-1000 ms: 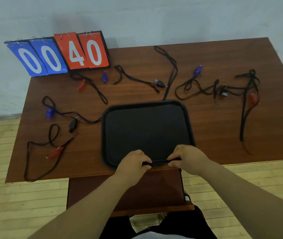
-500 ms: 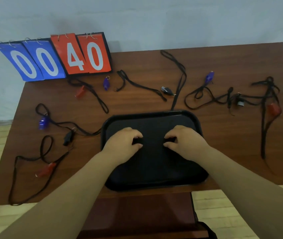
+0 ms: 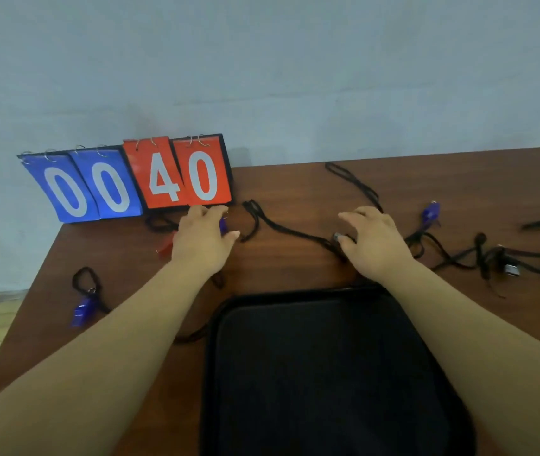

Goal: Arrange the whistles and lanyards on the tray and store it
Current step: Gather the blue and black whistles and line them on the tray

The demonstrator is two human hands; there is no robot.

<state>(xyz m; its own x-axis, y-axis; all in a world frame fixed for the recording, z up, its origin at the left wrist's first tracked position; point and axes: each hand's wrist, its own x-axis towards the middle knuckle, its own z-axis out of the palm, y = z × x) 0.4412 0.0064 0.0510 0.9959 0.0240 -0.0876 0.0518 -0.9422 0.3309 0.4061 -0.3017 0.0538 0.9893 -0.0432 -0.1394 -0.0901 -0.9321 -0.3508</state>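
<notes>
Reaching across the brown wooden worktop (image 3: 295,258), both bare hands are hovering low over the whistles at its far side. The left hand (image 3: 201,236) is lying over a small blue whistle (image 3: 223,225) just below the scoreboard, fingers loosely curled around it — whether it is actually pinching it cannot be told. The right hand (image 3: 372,240) is curving over a black whistle (image 3: 339,237), whose black lanyard (image 3: 281,227) is trailing left across the wood; its grip is likewise unclear.

A black rectangular tray (image 3: 327,373) with rounded corners and a raised rim is sitting at the near edge between the forearms, nothing lying in it. A red whistle (image 3: 165,250) is peeking out beside the left wrist. Another blue whistle (image 3: 81,311) on a looped cord is lying near the left edge, a third blue one (image 3: 429,212) is sitting to the right, and a tangle of black lanyards (image 3: 492,255) with a silver-tipped whistle (image 3: 512,269) is spreading toward the right edge.

Bare wood is showing between the tray's far rim and the hands. A flip scoreboard (image 3: 130,179) is leaning at the back left corner — blue cards reading "00", red cards reading "40".
</notes>
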